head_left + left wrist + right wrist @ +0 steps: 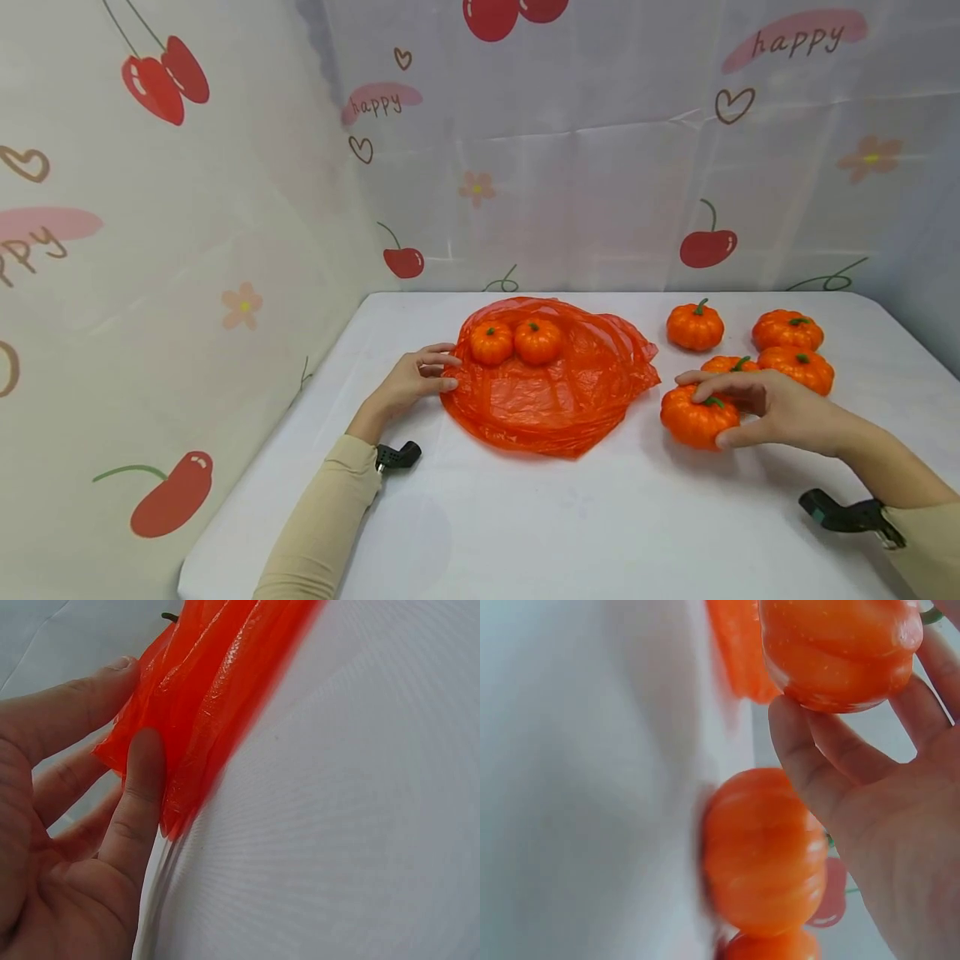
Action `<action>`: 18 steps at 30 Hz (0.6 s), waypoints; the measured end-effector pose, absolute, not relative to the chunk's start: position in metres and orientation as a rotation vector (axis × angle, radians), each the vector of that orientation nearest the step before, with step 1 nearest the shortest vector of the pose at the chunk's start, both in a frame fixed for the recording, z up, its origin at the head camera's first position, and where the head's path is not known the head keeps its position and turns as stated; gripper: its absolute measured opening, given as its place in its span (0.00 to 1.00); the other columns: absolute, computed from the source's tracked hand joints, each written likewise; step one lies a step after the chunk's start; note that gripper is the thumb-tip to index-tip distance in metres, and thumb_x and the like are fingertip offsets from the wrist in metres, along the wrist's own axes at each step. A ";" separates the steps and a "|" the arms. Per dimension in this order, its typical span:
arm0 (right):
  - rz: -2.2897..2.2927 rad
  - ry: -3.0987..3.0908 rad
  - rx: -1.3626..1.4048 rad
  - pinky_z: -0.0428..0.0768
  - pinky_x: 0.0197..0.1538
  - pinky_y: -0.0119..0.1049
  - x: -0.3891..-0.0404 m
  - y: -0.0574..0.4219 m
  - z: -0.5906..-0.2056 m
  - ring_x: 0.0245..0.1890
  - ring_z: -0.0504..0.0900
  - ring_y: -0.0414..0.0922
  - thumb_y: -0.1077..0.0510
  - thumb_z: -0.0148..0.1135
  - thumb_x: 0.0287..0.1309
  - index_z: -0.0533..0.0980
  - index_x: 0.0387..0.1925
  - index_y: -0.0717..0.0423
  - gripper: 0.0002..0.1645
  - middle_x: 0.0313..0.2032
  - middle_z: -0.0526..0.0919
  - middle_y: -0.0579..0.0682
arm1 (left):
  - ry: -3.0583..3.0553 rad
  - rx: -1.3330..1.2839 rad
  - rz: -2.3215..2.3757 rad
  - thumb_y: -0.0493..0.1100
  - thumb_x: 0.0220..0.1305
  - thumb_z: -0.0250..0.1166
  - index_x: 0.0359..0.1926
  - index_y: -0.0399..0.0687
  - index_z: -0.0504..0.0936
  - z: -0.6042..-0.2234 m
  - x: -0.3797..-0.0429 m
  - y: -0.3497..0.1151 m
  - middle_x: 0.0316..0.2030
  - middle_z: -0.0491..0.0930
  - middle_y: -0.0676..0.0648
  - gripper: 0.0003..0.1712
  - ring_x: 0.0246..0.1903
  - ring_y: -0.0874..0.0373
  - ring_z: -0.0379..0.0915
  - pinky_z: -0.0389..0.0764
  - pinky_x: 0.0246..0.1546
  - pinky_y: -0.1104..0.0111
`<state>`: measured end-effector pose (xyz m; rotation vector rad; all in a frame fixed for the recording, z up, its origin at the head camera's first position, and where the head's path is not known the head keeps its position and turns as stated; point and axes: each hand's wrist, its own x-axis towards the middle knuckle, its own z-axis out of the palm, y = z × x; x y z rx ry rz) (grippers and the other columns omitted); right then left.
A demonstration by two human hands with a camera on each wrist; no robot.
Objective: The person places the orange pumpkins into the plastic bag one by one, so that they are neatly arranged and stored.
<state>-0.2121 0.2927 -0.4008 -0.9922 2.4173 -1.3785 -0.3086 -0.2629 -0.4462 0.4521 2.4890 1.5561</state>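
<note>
A red plastic bag [525, 400] lies spread on the table, with two small orange pumpkins [537, 341] on its back part. My left hand [412, 379] grips the bag's left edge between thumb and fingers; in the left wrist view the gathered red plastic [199, 712] runs up from the fingertips. On the right, my right hand [780, 408] holds another small pumpkin [693, 419], thumb on the near side and fingers over its top. The right wrist view shows that pumpkin [840, 652] at the fingertips, apart from the pumpkin [765, 851] beside it.
Behind the right hand stand several more pumpkins, one [695, 326] a little apart and others [797, 369] close together, one partly hidden by the hand. A white table [525, 525] carries everything. Printed curtains [585, 167] border it at the back and left.
</note>
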 end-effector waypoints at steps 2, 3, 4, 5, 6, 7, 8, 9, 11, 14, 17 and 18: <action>-1.363 2.441 -0.964 0.73 0.59 0.17 -0.215 0.289 -0.395 0.64 0.71 0.22 0.61 0.76 0.57 0.80 0.57 0.52 0.26 0.69 0.76 0.36 | 2.492 0.455 1.554 0.45 0.61 0.76 0.56 0.47 0.87 -0.447 -0.308 -0.263 0.74 0.68 0.49 0.23 0.65 0.36 0.71 0.81 0.60 0.53; -1.356 2.449 -0.951 0.73 0.59 0.17 -0.217 0.286 -0.392 0.64 0.72 0.21 0.60 0.76 0.57 0.80 0.57 0.51 0.26 0.69 0.76 0.36 | 2.496 0.455 1.551 0.45 0.61 0.76 0.57 0.47 0.86 -0.447 -0.308 -0.263 0.74 0.68 0.49 0.23 0.65 0.36 0.71 0.80 0.60 0.53; -1.352 2.450 -0.940 0.73 0.59 0.17 -0.218 0.284 -0.390 0.64 0.71 0.21 0.59 0.76 0.56 0.80 0.57 0.51 0.26 0.69 0.76 0.36 | 2.498 0.453 1.549 0.45 0.61 0.76 0.57 0.47 0.86 -0.447 -0.307 -0.263 0.74 0.68 0.49 0.23 0.65 0.36 0.71 0.80 0.61 0.52; -1.346 2.451 -0.934 0.73 0.59 0.18 -0.220 0.281 -0.387 0.64 0.71 0.21 0.59 0.76 0.56 0.80 0.57 0.50 0.26 0.69 0.76 0.37 | 2.498 0.449 1.548 0.45 0.61 0.76 0.57 0.47 0.86 -0.447 -0.307 -0.263 0.74 0.68 0.49 0.23 0.65 0.36 0.71 0.80 0.61 0.52; -1.351 2.440 -0.941 0.74 0.60 0.18 -0.222 0.279 -0.385 0.65 0.71 0.22 0.59 0.76 0.56 0.80 0.57 0.50 0.26 0.70 0.75 0.40 | 2.498 0.444 1.547 0.45 0.61 0.76 0.57 0.48 0.86 -0.448 -0.306 -0.263 0.74 0.68 0.49 0.23 0.65 0.36 0.71 0.80 0.61 0.52; -1.346 2.441 -0.951 0.74 0.60 0.18 -0.224 0.276 -0.383 0.66 0.70 0.22 0.58 0.77 0.56 0.80 0.57 0.50 0.26 0.70 0.75 0.42 | 2.498 0.438 1.546 0.45 0.61 0.76 0.57 0.48 0.87 -0.448 -0.306 -0.262 0.74 0.68 0.49 0.23 0.65 0.37 0.71 0.80 0.61 0.52; -1.344 2.442 -0.959 0.74 0.60 0.19 -0.226 0.274 -0.381 0.66 0.69 0.22 0.58 0.77 0.56 0.81 0.57 0.50 0.26 0.70 0.75 0.44 | 2.496 0.434 1.545 0.46 0.61 0.76 0.57 0.48 0.87 -0.448 -0.306 -0.262 0.74 0.68 0.50 0.23 0.65 0.37 0.71 0.80 0.61 0.53; -1.343 2.444 -0.966 0.74 0.60 0.19 -0.228 0.271 -0.379 0.66 0.69 0.22 0.58 0.77 0.56 0.81 0.57 0.50 0.26 0.70 0.75 0.46 | 2.497 0.431 1.544 0.46 0.61 0.76 0.57 0.49 0.87 -0.447 -0.306 -0.262 0.74 0.68 0.50 0.23 0.66 0.37 0.71 0.81 0.61 0.53; -1.333 2.473 -0.972 0.75 0.60 0.20 -0.231 0.268 -0.376 0.67 0.67 0.21 0.58 0.77 0.56 0.81 0.56 0.49 0.26 0.70 0.76 0.46 | 2.496 0.433 1.543 0.46 0.61 0.76 0.57 0.49 0.87 -0.447 -0.306 -0.262 0.74 0.67 0.50 0.23 0.66 0.37 0.71 0.81 0.60 0.54; -1.310 2.527 -0.949 0.79 0.57 0.24 -0.236 0.263 -0.371 0.64 0.69 0.22 0.56 0.78 0.56 0.81 0.56 0.46 0.25 0.68 0.77 0.42 | 2.499 0.437 1.543 0.46 0.61 0.76 0.56 0.50 0.87 -0.445 -0.306 -0.262 0.74 0.68 0.50 0.23 0.66 0.38 0.71 0.82 0.59 0.56; -1.311 2.534 -0.921 0.82 0.55 0.28 -0.240 0.259 -0.366 0.62 0.73 0.25 0.56 0.77 0.57 0.81 0.57 0.46 0.25 0.69 0.76 0.44 | 2.501 0.437 1.544 0.46 0.61 0.76 0.56 0.50 0.87 -0.444 -0.306 -0.261 0.74 0.68 0.50 0.22 0.66 0.37 0.71 0.82 0.59 0.56; -1.315 2.525 -0.909 0.83 0.55 0.30 -0.242 0.257 -0.364 0.61 0.74 0.26 0.55 0.77 0.57 0.81 0.57 0.46 0.25 0.70 0.75 0.46 | 2.501 0.433 1.543 0.46 0.61 0.76 0.56 0.50 0.87 -0.443 -0.305 -0.260 0.74 0.68 0.50 0.22 0.66 0.38 0.71 0.82 0.59 0.56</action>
